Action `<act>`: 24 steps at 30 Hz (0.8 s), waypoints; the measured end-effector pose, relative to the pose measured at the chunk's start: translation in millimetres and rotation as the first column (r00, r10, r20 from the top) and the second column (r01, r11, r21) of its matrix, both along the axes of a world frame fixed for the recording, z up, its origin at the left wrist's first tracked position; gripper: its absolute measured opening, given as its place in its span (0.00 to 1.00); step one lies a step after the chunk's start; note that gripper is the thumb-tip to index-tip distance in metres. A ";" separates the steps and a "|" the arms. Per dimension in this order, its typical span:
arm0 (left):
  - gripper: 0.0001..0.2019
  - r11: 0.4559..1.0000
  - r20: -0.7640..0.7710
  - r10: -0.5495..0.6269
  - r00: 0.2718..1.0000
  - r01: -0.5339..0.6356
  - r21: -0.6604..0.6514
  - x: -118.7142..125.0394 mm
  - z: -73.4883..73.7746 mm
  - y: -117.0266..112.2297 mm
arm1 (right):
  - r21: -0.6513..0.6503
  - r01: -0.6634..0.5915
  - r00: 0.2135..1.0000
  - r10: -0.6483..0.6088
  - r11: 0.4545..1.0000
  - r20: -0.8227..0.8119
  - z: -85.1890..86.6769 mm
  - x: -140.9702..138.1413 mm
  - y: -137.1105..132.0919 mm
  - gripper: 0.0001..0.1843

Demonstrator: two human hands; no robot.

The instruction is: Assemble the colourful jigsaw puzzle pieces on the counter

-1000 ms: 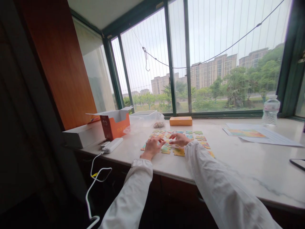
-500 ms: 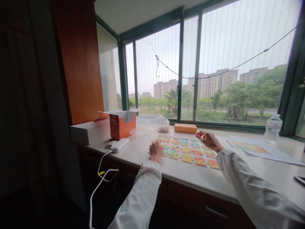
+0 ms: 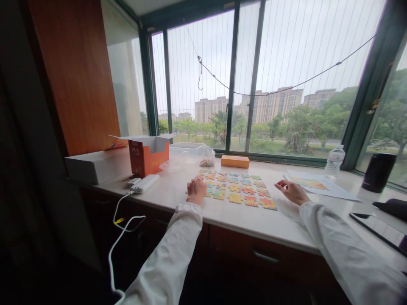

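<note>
Near the front edge of the surface, our left hand covers some puzzle pieces, its hold unclear, and our right hand has fingers apart.

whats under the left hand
Puzzle pieces show beside and beyond the left hand; whatever lies directly beneath it is covered, so whether it holds a piece can't be told.

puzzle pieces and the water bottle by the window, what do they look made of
Puzzle pieces: probably cardboard or thin wood, printed, seemingly matte; flat, colourful, no strong glare. Water bottle: likely thin clear plastic, glossy; see-through, with textured walls.
</note>
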State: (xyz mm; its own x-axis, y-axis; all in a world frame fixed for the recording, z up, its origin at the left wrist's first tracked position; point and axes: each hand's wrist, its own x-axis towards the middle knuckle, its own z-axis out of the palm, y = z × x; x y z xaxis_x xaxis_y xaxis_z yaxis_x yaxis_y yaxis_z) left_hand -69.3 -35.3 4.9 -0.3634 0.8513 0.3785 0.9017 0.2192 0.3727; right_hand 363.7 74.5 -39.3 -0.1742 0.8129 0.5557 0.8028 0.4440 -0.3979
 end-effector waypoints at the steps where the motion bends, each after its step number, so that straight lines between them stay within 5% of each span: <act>1: 0.21 1.000 -0.010 0.008 1.000 -0.008 -0.012 -0.2 -0.1 0.7 | 0.000 -0.043 0.999 0.043 0.999 0.012 0.3 -3.0 -2.0 0.25; 10: 0.18 0.978 -0.107 0.059 0.993 -0.079 -0.194 -3.0 -2.9 3.4 | -0.065 -0.271 0.956 0.277 0.960 0.098 4.6 -20.0 -15.6 0.26; 24: 0.21 0.981 -0.089 0.048 0.995 -0.063 -0.182 -5.7 -3.4 0.9 | -0.137 -0.279 0.954 0.291 0.950 0.075 6.2 -27.2 -21.2 0.22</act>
State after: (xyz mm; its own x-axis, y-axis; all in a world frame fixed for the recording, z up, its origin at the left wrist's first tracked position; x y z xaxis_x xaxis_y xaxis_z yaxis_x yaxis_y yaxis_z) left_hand -75.0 -34.4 1.5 -0.3858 0.8885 0.2484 0.9124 0.3276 0.2454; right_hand 336.5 53.2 -33.1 -0.4549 0.7831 0.4241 0.6862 0.6118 -0.3936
